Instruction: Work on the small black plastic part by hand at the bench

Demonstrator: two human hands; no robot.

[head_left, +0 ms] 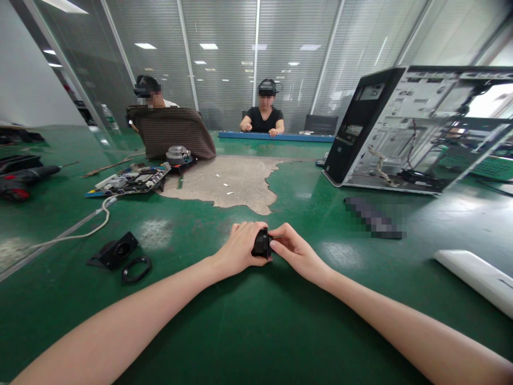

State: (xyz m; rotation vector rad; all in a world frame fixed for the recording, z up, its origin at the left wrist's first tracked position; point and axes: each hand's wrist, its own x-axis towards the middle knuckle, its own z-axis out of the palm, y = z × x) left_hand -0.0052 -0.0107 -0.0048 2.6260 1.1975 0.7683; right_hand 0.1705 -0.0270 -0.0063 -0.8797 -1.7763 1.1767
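A small black part [262, 244] is held between both my hands, low over the green table [256, 321]. My left hand [240, 247] curls around its left side with the fingers closed over it. My right hand [292, 250] pinches its right side with thumb and fingertips. What kind of part it is I cannot make out.
A black bracket [114, 250] and a black ring [137, 268] lie to the left, with a white cable [86, 231] and a circuit board [130, 181] behind. An open computer case [417, 128] stands at right; a white panel [476, 275] lies near it. Two people sit at the far side.
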